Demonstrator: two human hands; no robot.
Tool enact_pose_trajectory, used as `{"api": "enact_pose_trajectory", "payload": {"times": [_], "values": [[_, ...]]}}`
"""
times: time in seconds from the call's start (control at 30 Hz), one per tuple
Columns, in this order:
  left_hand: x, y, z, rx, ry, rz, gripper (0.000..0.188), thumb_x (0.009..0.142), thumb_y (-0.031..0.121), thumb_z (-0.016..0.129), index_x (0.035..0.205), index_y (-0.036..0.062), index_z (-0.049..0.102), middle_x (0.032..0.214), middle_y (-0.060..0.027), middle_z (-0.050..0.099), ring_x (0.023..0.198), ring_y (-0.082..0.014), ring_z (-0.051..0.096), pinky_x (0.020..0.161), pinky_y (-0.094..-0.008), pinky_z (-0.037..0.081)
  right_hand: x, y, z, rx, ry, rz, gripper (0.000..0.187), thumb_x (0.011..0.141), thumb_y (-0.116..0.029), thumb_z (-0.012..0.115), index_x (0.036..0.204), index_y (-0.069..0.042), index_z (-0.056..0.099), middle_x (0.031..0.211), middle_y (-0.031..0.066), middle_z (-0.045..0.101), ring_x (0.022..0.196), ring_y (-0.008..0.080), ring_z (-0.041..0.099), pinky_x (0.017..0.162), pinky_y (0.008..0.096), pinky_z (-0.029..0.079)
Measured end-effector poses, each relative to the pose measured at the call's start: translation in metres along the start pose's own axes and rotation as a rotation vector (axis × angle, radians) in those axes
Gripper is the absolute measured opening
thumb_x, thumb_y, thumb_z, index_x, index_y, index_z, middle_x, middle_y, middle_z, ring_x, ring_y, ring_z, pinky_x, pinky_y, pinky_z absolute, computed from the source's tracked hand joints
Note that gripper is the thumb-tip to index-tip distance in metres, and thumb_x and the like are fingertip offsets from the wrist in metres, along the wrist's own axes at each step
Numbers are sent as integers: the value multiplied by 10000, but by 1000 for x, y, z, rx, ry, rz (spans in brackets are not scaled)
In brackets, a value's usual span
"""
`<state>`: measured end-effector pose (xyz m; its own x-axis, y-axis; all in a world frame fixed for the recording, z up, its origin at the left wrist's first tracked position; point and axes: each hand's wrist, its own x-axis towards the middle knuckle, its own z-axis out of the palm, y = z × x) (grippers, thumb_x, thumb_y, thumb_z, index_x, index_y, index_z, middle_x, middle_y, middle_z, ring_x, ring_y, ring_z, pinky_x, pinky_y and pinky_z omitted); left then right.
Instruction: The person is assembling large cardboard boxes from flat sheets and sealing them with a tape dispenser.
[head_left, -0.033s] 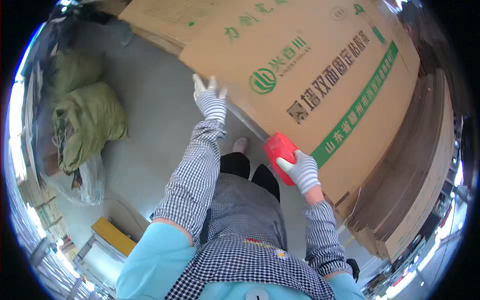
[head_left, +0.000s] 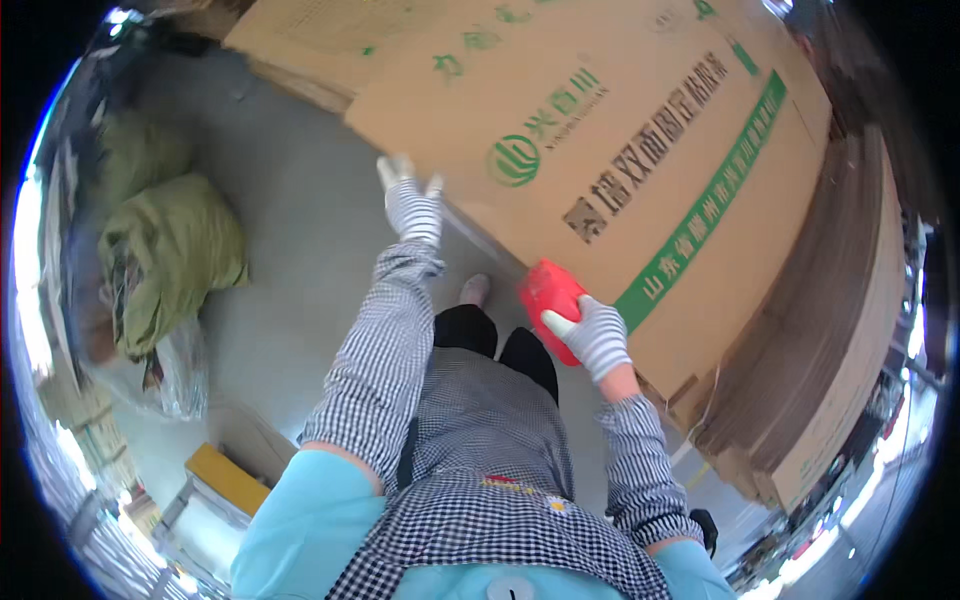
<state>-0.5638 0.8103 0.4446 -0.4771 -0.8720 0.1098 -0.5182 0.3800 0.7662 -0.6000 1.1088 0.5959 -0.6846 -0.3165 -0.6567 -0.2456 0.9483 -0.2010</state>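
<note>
A large flat brown carton (head_left: 560, 130) with green and dark printing lies before me on a stack of cardboard. My right hand (head_left: 597, 337), in a white glove with grey stripes, is closed around a red block-like tool (head_left: 553, 308) at the carton's near edge. The tool's exact kind does not show clearly. A pale, shiny strip (head_left: 482, 238) runs along that edge from the red tool toward my left hand (head_left: 410, 205). That hand, gloved alike, is beside the edge with its fingers apart. Whether it touches the strip, I cannot tell.
Thick stacks of folded cardboard (head_left: 800, 330) stand at the right. On the left, stuffed green woven sacks (head_left: 185, 240) rest on the grey floor (head_left: 290, 220), with a clear plastic bag (head_left: 180, 380) beside them. A yellow-topped stand (head_left: 228, 478) is at the lower left.
The whole scene has shifted slightly left in the picture. My hands, the red tool and the carton keep nearly the same places relative to one another.
</note>
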Motion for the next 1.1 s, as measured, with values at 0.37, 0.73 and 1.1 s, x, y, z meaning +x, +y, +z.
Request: {"api": "enact_pose_trajectory", "payload": {"times": [0.37, 0.73, 1.1], "values": [[21, -31, 11, -533, -112, -1027, 496, 838, 255, 796, 1238, 23, 616, 1111, -120, 671, 928, -234, 653, 735, -368, 569, -99, 156, 9, 16, -54, 234, 692, 753, -606, 652, 1032, 26, 681, 882, 240, 705, 844, 367, 702, 789, 453, 548], [2, -3, 15, -673, -80, -936, 568, 820, 374, 804, 1255, 55, 627, 1130, -75, 679, 965, -215, 635, 805, -391, 510, -36, 160, 40, -898, -220, 108, 384, 792, -406, 706, 995, -80, 720, 948, 157, 723, 956, 291, 680, 862, 424, 493], [-126, 144, 17, 365, -633, 247, 761, 854, 337, 597, 1438, -78, 341, 1467, -287, 331, 1390, -436, 289, 1165, -539, 194, -79, 245, 18, 121, 615, 294, 568, 745, -470, 789, 991, 10, 611, 850, 247, 678, 785, 418, 650, 726, 472, 524]]}}
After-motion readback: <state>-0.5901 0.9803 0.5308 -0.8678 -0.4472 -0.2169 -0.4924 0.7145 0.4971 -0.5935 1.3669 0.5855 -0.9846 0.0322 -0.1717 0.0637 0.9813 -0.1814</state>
